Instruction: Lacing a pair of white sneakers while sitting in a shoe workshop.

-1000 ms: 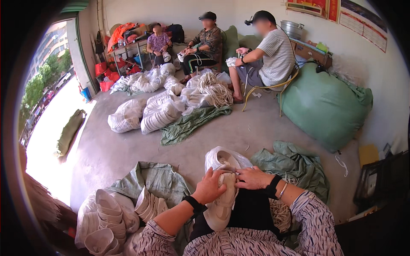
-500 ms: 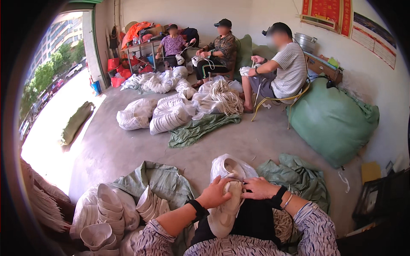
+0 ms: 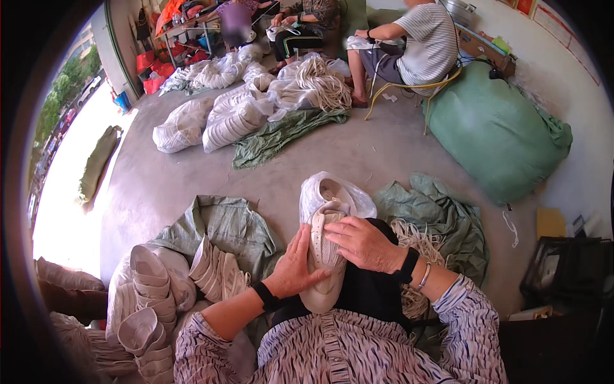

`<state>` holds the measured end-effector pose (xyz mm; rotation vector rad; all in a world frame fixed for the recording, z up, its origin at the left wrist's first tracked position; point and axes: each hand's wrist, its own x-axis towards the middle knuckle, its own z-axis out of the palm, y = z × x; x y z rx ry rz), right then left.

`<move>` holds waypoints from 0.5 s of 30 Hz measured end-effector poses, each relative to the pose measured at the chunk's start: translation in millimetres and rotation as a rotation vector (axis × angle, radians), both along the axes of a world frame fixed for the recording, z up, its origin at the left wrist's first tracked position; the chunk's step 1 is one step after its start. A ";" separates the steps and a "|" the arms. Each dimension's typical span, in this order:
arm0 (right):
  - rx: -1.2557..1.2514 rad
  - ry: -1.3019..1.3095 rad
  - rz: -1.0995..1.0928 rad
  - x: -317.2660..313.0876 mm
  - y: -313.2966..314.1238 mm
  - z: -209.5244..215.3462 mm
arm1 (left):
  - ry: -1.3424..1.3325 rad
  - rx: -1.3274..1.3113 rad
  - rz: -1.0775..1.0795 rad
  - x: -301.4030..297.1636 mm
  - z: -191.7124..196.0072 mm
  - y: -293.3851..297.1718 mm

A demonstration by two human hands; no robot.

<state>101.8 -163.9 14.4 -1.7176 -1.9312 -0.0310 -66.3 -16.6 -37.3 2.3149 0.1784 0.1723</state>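
Observation:
A white shoe upper [image 3: 322, 291] lies over my lap, its toe toward me and its row of eyelets facing up. My left hand [image 3: 293, 267] wraps its left side, fingers along the edge and thumb across the toe part. From the right, my right hand [image 3: 366, 247] grips the upper near the eyelets, its fingertips bent over the tongue area. Whether a lace is between those fingertips is too small to tell. Just beyond the shoe's opening, a clear plastic bag [image 3: 359, 201] holds more white uppers.
Stacked shoe uppers [image 3: 153, 288] stand at my left beside a green woven sack [image 3: 220, 221]. White laces [image 3: 419, 240] and another green sack [image 3: 441, 205] lie at my right. Across the floor, three seated people work near bagged uppers [image 3: 240, 115]. A bulging green sack [image 3: 495, 134] stands far right.
The view has tipped downward. My left hand has slid down the shoe's side toward the toe, and my right hand has moved from the far end onto the eyelet area.

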 end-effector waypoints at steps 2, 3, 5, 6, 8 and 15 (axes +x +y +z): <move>-0.012 0.007 -0.014 -1.1 4.5 -5.5 | 0.008 0.071 0.003 -7.9 -4.5 -4.3; -0.056 -0.030 -0.005 0.3 5.2 -6.7 | 0.014 0.106 0.007 -10.5 -3.5 -8.5; -0.164 -0.088 -0.015 11.5 7.7 -19.0 | 0.063 0.114 0.008 -13.2 6.8 -15.4; -0.159 -0.017 -0.002 18.6 12.0 -25.0 | 0.079 0.121 -0.003 -9.8 11.9 -21.6; -0.261 0.071 0.006 21.7 23.7 -15.9 | 0.053 0.180 -0.008 -9.8 12.0 -23.3; -0.424 1.144 -0.250 88.9 -86.2 5.1 | 0.126 0.217 -0.008 -22.2 19.0 -32.8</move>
